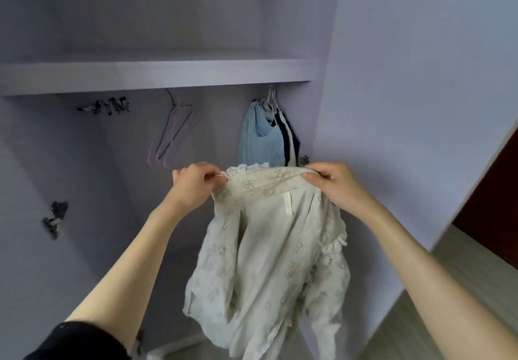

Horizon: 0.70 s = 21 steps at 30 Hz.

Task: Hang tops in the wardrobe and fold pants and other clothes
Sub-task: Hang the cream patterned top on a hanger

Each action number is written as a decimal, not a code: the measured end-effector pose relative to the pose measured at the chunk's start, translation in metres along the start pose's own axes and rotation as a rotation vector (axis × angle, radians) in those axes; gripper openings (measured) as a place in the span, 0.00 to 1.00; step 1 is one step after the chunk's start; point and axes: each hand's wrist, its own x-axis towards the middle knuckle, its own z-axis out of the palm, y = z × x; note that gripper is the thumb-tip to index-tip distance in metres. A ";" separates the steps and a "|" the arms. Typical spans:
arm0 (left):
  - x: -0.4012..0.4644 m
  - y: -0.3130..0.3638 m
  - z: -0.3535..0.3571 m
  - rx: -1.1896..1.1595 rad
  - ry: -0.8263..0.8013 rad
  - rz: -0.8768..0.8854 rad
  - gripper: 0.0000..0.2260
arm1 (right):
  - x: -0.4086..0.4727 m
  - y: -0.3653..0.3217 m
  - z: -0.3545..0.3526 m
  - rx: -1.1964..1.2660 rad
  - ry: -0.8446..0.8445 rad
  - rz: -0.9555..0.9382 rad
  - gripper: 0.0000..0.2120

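The open pale lilac wardrobe (157,73) has a wide shelf across its upper part, and below that shelf hang its contents. At the right end, close against the right side wall, a light blue ribbed top (259,138) hangs on a white hanger, with a dark garment with a white stripe (288,141) pressed just behind it. Toward the middle below the shelf hang empty thin wire hangers (175,129), tilted. Further left under the shelf sits a cluster of dark clips (108,106), and lower on the left wall is a dark metal hinge (54,218).

In front of the wardrobe, below the blue top, a cream embroidered blouse with lace trim (269,247) is held up in the air by its upper edge and hangs loosely downward. A small pale label (288,204) is sewn inside near the neckline; its writing is too small to read. The left hand (193,184) pinches the blouse's left upper corner with fingers curled tight on the fabric. The right hand (335,181) grips the right upper edge, thumb and fingers closed over the cloth. A black sleeve (81,343) covers the left upper arm.

To the right of the wardrobe stands a plain pale wall, with a dark red-brown panel (493,205) beyond it and grey wood-look flooring (420,317) below.
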 end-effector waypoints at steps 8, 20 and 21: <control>-0.001 -0.046 0.024 -0.170 0.169 -0.163 0.07 | 0.089 -0.010 0.065 -0.006 -0.235 -0.161 0.16; 0.059 -0.098 0.050 -0.187 0.458 0.078 0.05 | 0.201 0.005 0.139 -0.067 -0.209 -0.110 0.24; 0.063 -0.103 0.056 -0.125 0.414 0.118 0.06 | 0.207 0.007 0.143 -0.068 -0.205 -0.103 0.24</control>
